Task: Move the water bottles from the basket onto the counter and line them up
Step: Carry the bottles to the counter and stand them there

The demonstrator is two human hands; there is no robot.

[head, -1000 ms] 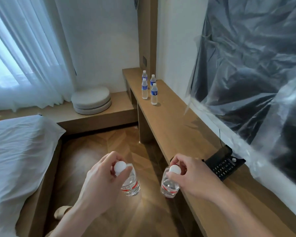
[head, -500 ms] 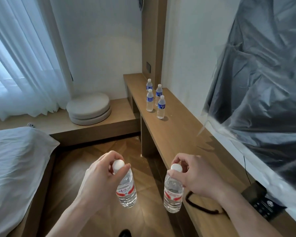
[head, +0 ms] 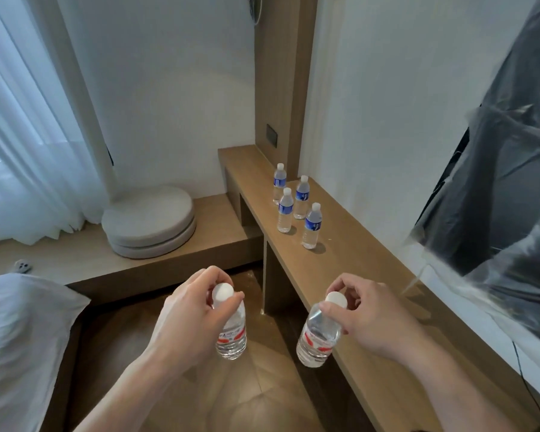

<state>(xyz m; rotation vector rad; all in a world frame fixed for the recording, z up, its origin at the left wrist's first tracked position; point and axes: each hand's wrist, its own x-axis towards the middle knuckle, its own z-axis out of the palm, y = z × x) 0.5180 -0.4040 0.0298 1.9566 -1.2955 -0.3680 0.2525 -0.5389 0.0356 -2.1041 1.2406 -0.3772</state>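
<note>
My left hand [head: 186, 319] pinches the neck of a clear red-labelled water bottle [head: 231, 338], which hangs over the wooden floor. A second red-labelled bottle [head: 317, 341] hangs from my right hand [head: 368, 316] by its white cap, at the front edge of the long wooden counter [head: 356, 263]. Further along the counter stand several blue-labelled bottles [head: 311, 227], upright in a loose cluster near the wall. No basket is in view.
A screen wrapped in plastic film [head: 505, 198] hangs over the counter at the right. A round grey cushion [head: 150, 221] rests on a low wooden platform at the left. A white bed [head: 19, 338] fills the lower left, and sheer curtains [head: 28, 135] cover the window.
The view has advanced along the counter toward the blue-labelled bottles, which look nearer. The black phone on the counter has left the frame. Both hands still carry their bottles.
</note>
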